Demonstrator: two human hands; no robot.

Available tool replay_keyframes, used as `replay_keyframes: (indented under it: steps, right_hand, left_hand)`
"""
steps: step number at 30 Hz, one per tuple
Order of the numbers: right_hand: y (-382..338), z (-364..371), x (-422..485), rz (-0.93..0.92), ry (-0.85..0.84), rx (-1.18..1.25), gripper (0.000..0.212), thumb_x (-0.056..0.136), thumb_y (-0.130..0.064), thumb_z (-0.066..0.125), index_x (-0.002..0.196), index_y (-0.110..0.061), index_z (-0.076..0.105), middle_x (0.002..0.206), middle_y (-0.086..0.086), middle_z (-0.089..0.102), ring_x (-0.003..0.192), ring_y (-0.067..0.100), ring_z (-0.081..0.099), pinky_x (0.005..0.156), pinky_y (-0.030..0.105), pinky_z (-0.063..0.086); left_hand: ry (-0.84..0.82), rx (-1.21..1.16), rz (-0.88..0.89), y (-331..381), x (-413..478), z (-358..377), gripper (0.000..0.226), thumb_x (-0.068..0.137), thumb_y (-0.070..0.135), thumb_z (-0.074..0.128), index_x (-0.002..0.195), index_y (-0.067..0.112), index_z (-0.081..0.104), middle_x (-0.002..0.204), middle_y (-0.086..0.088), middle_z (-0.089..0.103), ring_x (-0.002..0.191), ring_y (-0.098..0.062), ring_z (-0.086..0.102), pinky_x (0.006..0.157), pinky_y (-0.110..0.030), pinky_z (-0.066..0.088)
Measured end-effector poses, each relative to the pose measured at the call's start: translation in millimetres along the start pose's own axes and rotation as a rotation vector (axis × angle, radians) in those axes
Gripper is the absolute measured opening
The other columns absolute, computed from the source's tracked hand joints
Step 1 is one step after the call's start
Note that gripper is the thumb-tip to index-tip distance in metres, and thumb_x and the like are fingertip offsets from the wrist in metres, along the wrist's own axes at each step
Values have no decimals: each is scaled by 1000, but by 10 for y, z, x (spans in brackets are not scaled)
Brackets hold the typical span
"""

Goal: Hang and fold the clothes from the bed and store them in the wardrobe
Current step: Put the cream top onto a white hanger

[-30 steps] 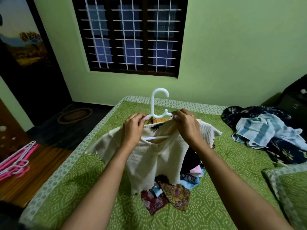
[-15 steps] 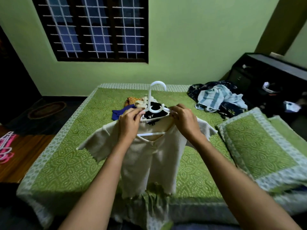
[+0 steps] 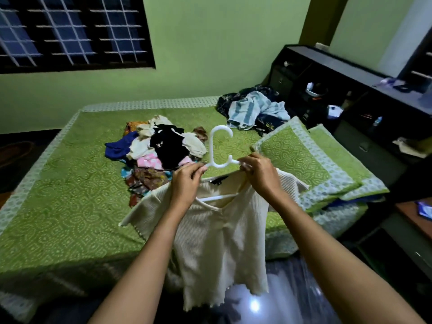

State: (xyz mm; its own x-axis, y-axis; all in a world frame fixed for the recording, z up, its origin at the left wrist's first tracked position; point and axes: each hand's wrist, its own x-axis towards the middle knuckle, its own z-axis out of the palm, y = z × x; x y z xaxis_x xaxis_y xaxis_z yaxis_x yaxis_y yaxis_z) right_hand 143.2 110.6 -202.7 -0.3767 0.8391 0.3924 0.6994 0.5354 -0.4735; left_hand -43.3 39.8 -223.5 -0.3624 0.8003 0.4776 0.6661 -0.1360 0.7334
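A cream ribbed top (image 3: 219,239) hangs on a white plastic hanger (image 3: 216,150), held up in the air past the near edge of the bed (image 3: 70,206). My left hand (image 3: 187,185) grips the top's left shoulder and the hanger arm. My right hand (image 3: 259,174) pinches the right shoulder of the top against the hanger. The hook points up between both hands. A pile of mixed clothes (image 3: 156,150) lies in the middle of the bed behind the top.
A striped blue towel on dark floral cloth (image 3: 254,111) lies at the bed's far right corner. Two green pillows (image 3: 304,160) sit at the right. A dark shelf unit (image 3: 350,94) lines the right wall. A barred window (image 3: 70,31) is upper left. Shiny dark floor (image 3: 292,288) lies below.
The top on its hanger has been lifted off the bed and drawn back past its near edge while the view swung right. Both hands keep their hold at the shoulders.
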Motion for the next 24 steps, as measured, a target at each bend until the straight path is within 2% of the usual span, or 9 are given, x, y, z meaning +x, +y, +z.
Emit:
replay_keyframes:
  steps: [4, 9, 13, 19, 22, 24]
  right_hand:
    - [579, -151, -250, 47, -75, -4, 20, 93, -16, 56, 105, -11, 71, 98, 10, 64, 91, 33, 60, 65, 38, 45]
    - [1075, -304, -428, 44, -148, -43, 21, 94, -19, 55, 108, -13, 70, 99, 9, 61, 90, 33, 59, 61, 31, 34]
    - [1321, -374, -461, 26, -178, -99, 24, 94, -19, 55, 113, -16, 68, 101, 9, 60, 93, 34, 59, 62, 30, 30]
    - [1593, -397, -213, 3, -200, -134, 25, 92, -14, 56, 114, -15, 68, 101, 11, 61, 91, 37, 59, 65, 38, 40]
    - [1748, -283, 5, 39, -206, -97, 24, 91, -12, 58, 112, -13, 69, 99, 12, 62, 88, 37, 60, 63, 38, 40]
    - [1869, -157, 159, 62, -235, -100, 25, 90, -11, 58, 113, -13, 69, 100, 13, 62, 89, 37, 60, 63, 37, 38]
  left_hand:
    - [-57, 8, -40, 190, -253, 546, 16, 85, 6, 65, 97, -3, 72, 90, -19, 70, 84, -29, 65, 73, -26, 42]
    - [-112, 25, -77, 393, -506, 991, 16, 86, 8, 65, 97, -1, 72, 94, -16, 71, 85, -27, 66, 73, -31, 46]
    - [-147, 36, -109, 450, -533, 1223, 18, 86, 10, 65, 99, -1, 72, 94, -17, 70, 85, -29, 66, 75, -36, 50]
    - [-167, 48, -96, 474, -287, 1492, 20, 87, 9, 63, 103, -1, 70, 96, -17, 71, 85, -28, 66, 76, -36, 51]
    - [-182, 53, -110, 351, -88, 1672, 19, 88, 9, 63, 102, 1, 71, 95, -17, 71, 84, -28, 66, 75, -37, 52]
    - [-201, 58, -122, 217, 42, 1812, 18, 88, 11, 63, 102, 3, 72, 93, -14, 71, 82, -27, 66, 73, -31, 50]
